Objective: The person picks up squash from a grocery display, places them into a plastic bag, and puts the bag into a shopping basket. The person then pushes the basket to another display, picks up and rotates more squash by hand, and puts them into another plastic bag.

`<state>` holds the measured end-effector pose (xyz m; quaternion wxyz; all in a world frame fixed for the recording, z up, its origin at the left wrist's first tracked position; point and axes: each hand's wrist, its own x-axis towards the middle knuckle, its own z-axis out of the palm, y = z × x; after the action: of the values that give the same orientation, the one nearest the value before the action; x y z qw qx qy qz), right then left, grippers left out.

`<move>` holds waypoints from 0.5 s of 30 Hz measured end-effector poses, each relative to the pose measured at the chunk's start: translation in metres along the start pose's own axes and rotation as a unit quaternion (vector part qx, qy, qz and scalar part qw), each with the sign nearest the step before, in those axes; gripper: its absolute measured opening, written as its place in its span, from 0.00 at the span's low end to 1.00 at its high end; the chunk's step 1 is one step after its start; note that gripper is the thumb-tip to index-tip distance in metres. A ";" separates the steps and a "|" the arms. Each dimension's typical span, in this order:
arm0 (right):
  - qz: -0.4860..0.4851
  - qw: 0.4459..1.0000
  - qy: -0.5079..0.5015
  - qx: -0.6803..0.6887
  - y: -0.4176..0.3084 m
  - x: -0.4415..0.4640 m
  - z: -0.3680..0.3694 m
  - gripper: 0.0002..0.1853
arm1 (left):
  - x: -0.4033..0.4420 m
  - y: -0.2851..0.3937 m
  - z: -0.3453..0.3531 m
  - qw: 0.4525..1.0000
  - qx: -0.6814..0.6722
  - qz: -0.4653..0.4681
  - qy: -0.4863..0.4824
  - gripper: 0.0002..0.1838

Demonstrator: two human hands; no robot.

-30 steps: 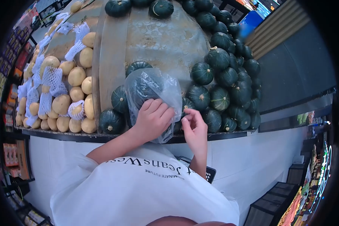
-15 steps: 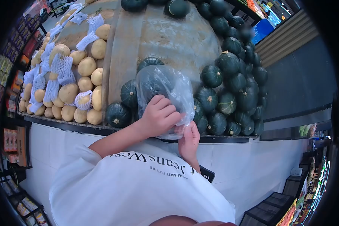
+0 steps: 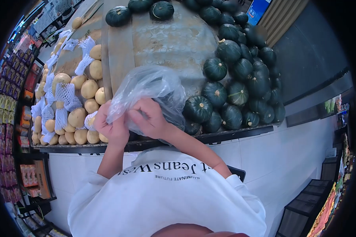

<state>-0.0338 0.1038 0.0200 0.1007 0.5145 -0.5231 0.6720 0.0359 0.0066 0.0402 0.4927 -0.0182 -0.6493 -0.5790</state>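
Observation:
A clear plastic bag (image 3: 156, 81) is bunched up over the front edge of the produce stand. My left hand (image 3: 114, 123) pinches the bag's gathered left part, with the fingers closed. Close beside it, my right hand (image 3: 149, 118) also has its fingers curled on the thin film. Something dark shows through the bag's right side; whether it lies inside or behind cannot be made out. Right of the bag sits a dark green pumpkin (image 3: 197, 109), apart from my hands.
More pumpkins (image 3: 237, 93) are heaped along the stand's right side, and several line its far edge. Pale yellow melons (image 3: 77, 117), some in white foam nets (image 3: 65, 96), fill the left section behind a divider. Packaged goods stand on shelves (image 3: 8, 106) at far left.
Both hands have moved left with the bag, and the view has shifted. The bag's gathered part now points left instead of toward the lower right.

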 end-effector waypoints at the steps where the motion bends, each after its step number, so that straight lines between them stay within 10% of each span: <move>1: 0.056 0.997 -0.049 0.015 0.005 -0.005 0.004 0.04 | 0.002 -0.002 -0.007 0.999 -0.008 0.035 -0.032 0.05; 7: 0.176 0.961 -0.211 0.011 -0.002 -0.012 0.004 0.06 | 0.023 -0.018 -0.030 0.979 0.043 0.022 -0.200 0.41; 15: 0.109 0.992 0.037 -0.048 -0.017 -0.027 -0.024 0.11 | 0.032 -0.038 0.003 0.962 0.079 0.010 -0.261 0.06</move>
<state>-0.0242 0.1408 0.0101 0.0707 0.4237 -0.6035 0.6717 -0.0049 -0.0208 0.0342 0.3116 -0.1361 -0.7988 -0.4963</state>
